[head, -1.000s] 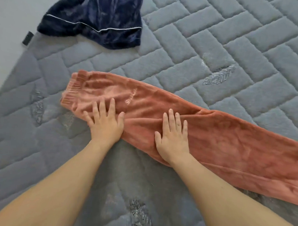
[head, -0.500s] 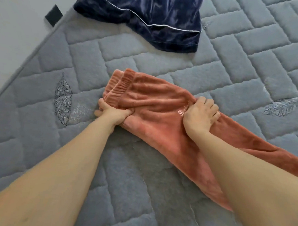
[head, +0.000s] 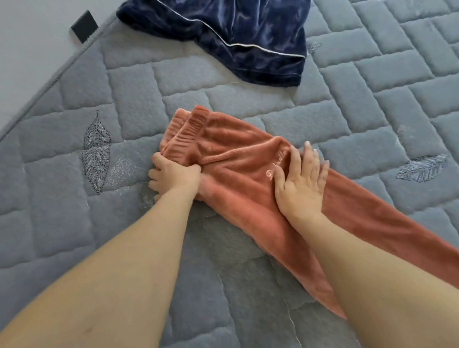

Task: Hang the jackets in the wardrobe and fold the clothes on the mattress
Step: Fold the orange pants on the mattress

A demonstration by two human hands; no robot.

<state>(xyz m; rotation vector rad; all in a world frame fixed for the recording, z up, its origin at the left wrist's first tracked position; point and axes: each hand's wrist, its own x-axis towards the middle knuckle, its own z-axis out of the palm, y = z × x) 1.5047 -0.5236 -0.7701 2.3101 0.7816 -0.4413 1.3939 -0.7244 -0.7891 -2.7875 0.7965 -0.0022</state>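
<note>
A pair of rust-orange fleece trousers (head: 239,163) lies folded lengthwise on the grey quilted mattress (head: 62,245), its ribbed waistband toward the upper left and the legs running off to the lower right. My left hand (head: 171,178) grips the near edge of the waistband end, fingers curled under the cloth. My right hand (head: 300,183) lies flat on the trousers beside the embroidered lettering, fingers straight and pressing down.
A dark blue velvet garment (head: 229,29) with white piping lies crumpled at the top of the mattress. The mattress edge runs diagonally at the upper left, with a black tag (head: 84,26) and pale floor beyond it.
A second ago both hands lay flat on the trousers. My left hand then took hold of the waistband end. My right hand curled on the cloth half a second ago and now lies flat.
</note>
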